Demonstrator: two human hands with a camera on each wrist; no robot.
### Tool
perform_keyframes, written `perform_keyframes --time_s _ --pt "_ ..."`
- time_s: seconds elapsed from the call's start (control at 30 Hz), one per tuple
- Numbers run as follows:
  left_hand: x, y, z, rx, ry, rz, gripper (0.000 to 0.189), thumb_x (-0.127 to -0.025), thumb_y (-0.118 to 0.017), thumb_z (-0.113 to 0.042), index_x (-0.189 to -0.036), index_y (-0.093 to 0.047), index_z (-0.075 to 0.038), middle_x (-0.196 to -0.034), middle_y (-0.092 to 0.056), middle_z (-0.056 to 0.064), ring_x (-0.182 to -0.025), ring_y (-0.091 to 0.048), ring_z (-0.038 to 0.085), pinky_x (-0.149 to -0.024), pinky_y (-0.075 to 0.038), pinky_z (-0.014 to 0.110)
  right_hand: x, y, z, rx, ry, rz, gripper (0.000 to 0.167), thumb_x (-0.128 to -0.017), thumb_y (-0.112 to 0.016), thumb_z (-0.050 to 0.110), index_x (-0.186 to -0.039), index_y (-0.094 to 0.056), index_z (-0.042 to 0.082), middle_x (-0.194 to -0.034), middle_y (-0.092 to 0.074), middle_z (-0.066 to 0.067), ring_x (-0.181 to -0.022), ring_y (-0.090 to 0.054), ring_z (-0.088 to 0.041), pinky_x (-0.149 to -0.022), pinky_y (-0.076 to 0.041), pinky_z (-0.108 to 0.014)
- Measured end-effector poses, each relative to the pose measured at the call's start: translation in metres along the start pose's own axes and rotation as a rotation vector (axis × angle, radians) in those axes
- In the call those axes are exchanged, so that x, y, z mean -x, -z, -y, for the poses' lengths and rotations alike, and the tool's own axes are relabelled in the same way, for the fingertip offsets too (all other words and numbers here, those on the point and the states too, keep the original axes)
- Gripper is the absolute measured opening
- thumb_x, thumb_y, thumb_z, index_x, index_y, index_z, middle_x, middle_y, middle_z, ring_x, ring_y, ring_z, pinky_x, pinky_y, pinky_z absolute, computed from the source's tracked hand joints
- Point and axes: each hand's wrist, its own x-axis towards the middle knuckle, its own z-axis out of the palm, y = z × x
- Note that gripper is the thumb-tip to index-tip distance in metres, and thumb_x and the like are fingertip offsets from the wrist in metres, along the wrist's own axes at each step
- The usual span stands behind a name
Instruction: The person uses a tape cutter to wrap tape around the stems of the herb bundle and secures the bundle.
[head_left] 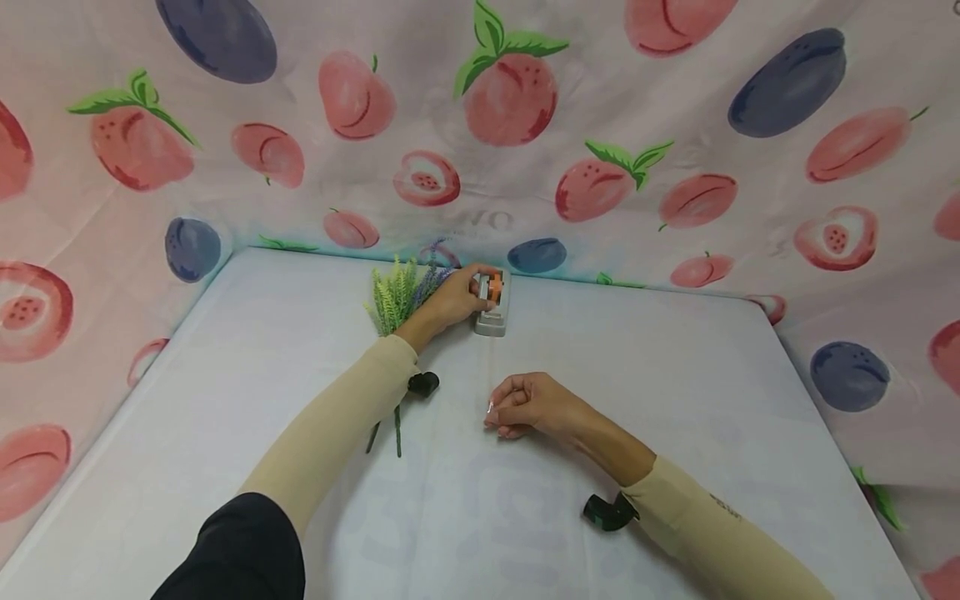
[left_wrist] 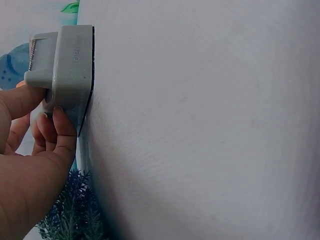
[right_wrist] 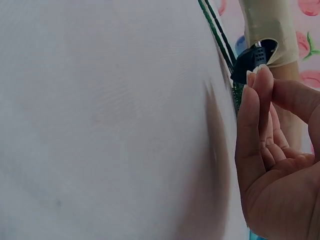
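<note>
My left hand (head_left: pixel 456 300) is gripping a grey plastic tape dispenser (head_left: pixel 491 326) near the white table (head_left: pixel 637 375)'s far edge; my right hand (head_left: pixel 538 407) is pinching apparently clear tape (head_left: pixel 491 407). I'm probably dispensing; next calls for fold-free handling.

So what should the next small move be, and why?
Perhaps draw the right hand back to tauten any tape: a glint shows at its pinched fingertips, in front of the tape dispenser the left hand grips. Whether a strip joins them is unclear.
</note>
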Motion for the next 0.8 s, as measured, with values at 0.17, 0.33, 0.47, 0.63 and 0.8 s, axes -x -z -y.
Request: perform_keyframes --time_s 0.17,0.33,0.47,0.63,0.8 --pt "0.001 -0.001 -0.001 0.002 -0.011 -0.005 0.057 -0.093 -0.075 -0.008 -0.144 -0.055 -0.023 -0.087 -0.049 0.007 -0.068 -0.039 0.019 -0.064 -0.034 0.033 0.003 0.0 0.001 -0.023 0.041 -0.005 0.022 -0.091 -0.069 -0.004 -0.105 -0.052 -0.001 -0.094 -0.076 -0.018 -0.074 -0.072 -0.016 -0.069 -0.059 -0.029" --pt "0.001 0.0 -0.001 0.001 -0.013 -0.009 0.057 -0.092 -0.075 -0.007 -0.144 -0.055 -0.022 -0.087 -0.05 0.008 -0.069 -0.039 0.02 -0.064 -0.034 0.034 0.006 -0.002 0.001 -0.013 0.08 0.003 0.018 -0.092 -0.067 -0.004 -0.107 -0.058 -0.003 -0.098 -0.075 -0.021 -0.075 -0.072 -0.015 -0.07 -0.059 -0.03" --pt "0.0 0.0 -0.002 -0.014 -0.013 -0.01 0.057 -0.092 -0.075 -0.008 -0.143 -0.056 -0.022 -0.087 -0.05 0.008 -0.07 -0.04 0.02 -0.065 -0.034 0.033 0.007 -0.003 -0.001 0.024 0.079 -0.007 0.021 -0.093 -0.067 -0.001 -0.113 -0.066 -0.007 -0.1 -0.075 -0.021 -0.074 -0.071 -0.014 -0.072 -0.06 -0.031" --pt "0.003 0.001 -0.006 -0.052 -0.023 -0.013 0.055 -0.093 -0.074 -0.008 -0.143 -0.056 -0.019 -0.089 -0.051 0.008 -0.072 -0.042 0.02 -0.066 -0.036 0.033 0.007 -0.004 -0.005 0.039 0.061 0.006 0.03 -0.093 -0.072 0.006 -0.12 -0.068 -0.007 -0.102 -0.076 -0.019 -0.077 -0.072 -0.015 -0.075 -0.06 -0.031" --pt "0.012 0.009 -0.018 -0.105 -0.083 0.012 0.056 -0.095 -0.066 -0.001 -0.148 -0.05 -0.013 -0.099 -0.056 0.012 -0.08 -0.05 0.022 -0.07 -0.042 0.035 0.005 -0.003 -0.007 0.053 0.064 0.0 0.032 -0.092 -0.074 0.008 -0.12 -0.069 -0.007 -0.104 -0.076 -0.019 -0.079 -0.073 -0.015 -0.076 -0.06 -0.031"
